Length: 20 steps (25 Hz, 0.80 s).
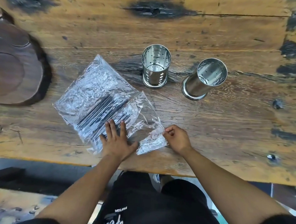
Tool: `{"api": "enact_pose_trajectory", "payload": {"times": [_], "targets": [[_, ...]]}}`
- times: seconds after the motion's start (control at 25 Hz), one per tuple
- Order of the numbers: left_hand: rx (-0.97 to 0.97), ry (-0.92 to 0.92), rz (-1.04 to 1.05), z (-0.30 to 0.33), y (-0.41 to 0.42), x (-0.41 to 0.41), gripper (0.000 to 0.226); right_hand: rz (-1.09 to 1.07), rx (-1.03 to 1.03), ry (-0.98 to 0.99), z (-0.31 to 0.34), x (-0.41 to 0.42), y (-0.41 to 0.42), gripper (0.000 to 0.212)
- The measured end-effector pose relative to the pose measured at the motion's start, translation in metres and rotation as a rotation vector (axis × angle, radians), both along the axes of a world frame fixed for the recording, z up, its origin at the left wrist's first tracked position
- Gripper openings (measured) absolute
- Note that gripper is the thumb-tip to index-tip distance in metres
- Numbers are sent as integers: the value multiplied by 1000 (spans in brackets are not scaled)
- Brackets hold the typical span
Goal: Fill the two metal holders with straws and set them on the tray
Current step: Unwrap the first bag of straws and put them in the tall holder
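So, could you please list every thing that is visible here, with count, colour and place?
metal holders: 2, silver, empty, upright at table centre and to its right
straws: many, black, inside the bag
plastic bag: 1, clear, crinkled, lying left of centre
tray: 1, dark brown wood, left edge
table: 1, worn wood with dark patches
hands: 2; left hand flat on the bag, right hand pinching the bag's edge
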<state>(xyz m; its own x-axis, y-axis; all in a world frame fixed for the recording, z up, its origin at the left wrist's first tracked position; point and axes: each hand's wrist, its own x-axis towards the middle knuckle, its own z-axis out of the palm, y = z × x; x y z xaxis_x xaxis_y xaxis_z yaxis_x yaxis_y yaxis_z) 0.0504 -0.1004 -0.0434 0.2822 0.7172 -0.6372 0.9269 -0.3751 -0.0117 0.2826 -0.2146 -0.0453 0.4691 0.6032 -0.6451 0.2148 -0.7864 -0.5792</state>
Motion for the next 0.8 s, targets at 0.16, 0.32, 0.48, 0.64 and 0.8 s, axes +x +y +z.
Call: {"api": "enact_pose_trajectory", "payload": {"times": [0.16,0.32,0.48,0.64,0.8], "targets": [[-28,-26,-36,0,29,-9,129,-2,-27,40,-4,-9,13,10],[52,-225,-13,5,34,-20,104,-26,-20,103,-3,-9,8,20],[279,-211,-90,9,14,-10,80,151,54,-397,-1,6,-13,20],[241,-211,-318,-10,10,5,99,273,0,-594,-11,21,-18,57],[229,-275,-353,-36,16,8,106,222,27,-547,-20,16,-19,65]]}}
